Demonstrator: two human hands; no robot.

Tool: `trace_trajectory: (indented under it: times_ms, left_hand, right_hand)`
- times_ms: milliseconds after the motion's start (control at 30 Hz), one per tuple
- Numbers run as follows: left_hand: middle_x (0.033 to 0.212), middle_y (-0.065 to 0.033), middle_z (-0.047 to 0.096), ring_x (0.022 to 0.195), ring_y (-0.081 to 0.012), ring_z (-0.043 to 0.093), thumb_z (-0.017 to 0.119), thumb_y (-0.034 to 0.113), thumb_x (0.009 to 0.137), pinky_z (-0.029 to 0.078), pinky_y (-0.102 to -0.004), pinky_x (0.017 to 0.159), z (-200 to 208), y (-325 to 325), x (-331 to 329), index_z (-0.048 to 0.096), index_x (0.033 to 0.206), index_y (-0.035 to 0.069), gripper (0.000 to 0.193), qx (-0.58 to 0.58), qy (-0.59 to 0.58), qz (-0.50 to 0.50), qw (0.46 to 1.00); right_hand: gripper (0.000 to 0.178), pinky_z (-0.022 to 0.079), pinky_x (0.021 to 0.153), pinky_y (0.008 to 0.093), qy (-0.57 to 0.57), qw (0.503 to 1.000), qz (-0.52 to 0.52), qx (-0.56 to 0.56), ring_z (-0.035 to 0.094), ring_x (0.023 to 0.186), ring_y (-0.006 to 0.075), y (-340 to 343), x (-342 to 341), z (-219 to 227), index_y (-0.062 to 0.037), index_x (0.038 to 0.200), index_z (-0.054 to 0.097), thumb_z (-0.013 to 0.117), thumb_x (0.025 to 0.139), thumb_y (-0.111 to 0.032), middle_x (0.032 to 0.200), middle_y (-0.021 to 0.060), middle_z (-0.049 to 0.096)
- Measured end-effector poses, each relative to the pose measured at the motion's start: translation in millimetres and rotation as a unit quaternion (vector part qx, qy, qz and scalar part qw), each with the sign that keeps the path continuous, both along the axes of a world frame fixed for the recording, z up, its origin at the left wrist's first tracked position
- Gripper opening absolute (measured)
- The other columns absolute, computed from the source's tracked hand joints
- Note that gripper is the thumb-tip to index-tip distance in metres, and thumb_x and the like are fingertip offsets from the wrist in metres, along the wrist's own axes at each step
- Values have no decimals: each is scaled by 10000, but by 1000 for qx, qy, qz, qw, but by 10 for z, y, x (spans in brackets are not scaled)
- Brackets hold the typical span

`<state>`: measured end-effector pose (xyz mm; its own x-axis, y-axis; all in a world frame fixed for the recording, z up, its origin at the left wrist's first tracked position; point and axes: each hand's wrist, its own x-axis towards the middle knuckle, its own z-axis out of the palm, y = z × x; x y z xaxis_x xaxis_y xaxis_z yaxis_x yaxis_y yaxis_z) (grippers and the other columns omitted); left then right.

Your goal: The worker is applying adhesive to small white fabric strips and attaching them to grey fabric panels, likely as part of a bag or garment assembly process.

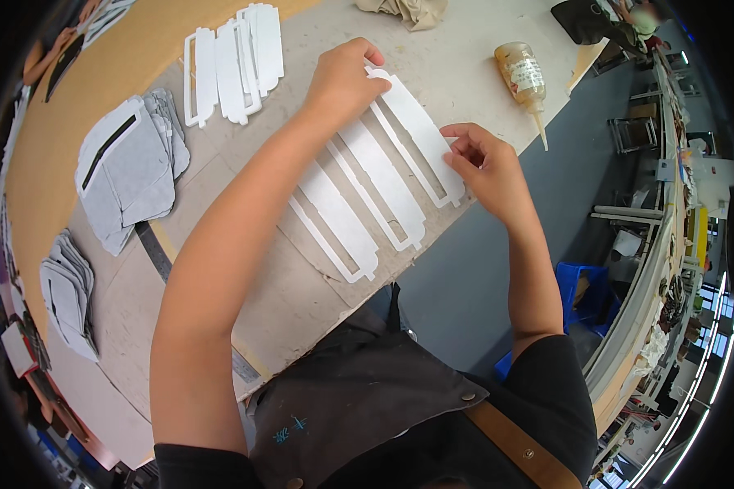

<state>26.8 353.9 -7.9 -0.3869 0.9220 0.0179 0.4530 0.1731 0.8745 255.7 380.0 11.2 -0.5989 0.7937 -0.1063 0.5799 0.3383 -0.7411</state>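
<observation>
Several flat white die-cut pieces [373, 171], long panels and narrow open frames with small end tabs, lie side by side on the worktable in front of me. My left hand [347, 84] reaches to the far end of the rightmost white panel [412, 118], its thumb on the end and its index finger just beyond. At that panel's right edge, my right hand [488, 167] has thumb and index finger bent in around the edge. Their exact contact is partly hidden by the fingers. Both hands pinch the same panel, which lies on or very near the tabletop.
More white cut pieces [235, 65] lie at the far left. Stacks of grey slotted panels [130, 167] and smaller grey pieces [67, 289] sit along the left. A squeeze bottle [520, 77] with a long nozzle lies near the table's right edge. Crumpled beige cloth [408, 10] is at the back.
</observation>
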Motion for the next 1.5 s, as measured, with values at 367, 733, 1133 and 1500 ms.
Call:
trace_trajectory:
  times_ms: [367,733,1133,1500]
  left_hand:
    - [1031,-94,571,998,-279,512,777,123,748,434,-382,872,-331,-98,-21,622,1051,66,345,84,245,-10,966]
    - [1046,-110,596,1021,-295,525,674,113,844,437,-378,892,-107,-801,-440,623,1033,37,210,168,209,89,959]
    - [1520,-219,308,1440,-315,265,681,550,778,190,-501,1163,-126,-1642,87,383,1405,-59,923,-56,339,-91,935]
    - [1541,-204,279,1459,-313,220,653,594,764,134,-565,1156,5,-1825,541,368,1424,-30,952,-15,281,-152,947]
  right_hand:
    - [261,497,700,355,-90,979,27,178,600,787,245,-174,-140,-53,-46,1023,619,685,774,-3,897,98,604]
    - [567,209,1161,464,27,888,239,391,233,1446,332,50,-681,-59,-26,1450,351,519,961,-258,1561,139,270]
    - [601,201,1174,453,-33,864,389,317,242,1444,308,-11,-995,-171,0,1435,360,537,946,-300,1559,129,273]
    - [657,161,1177,463,-83,886,349,295,197,1463,329,-278,-486,-77,0,1462,325,551,919,-294,1570,156,246]
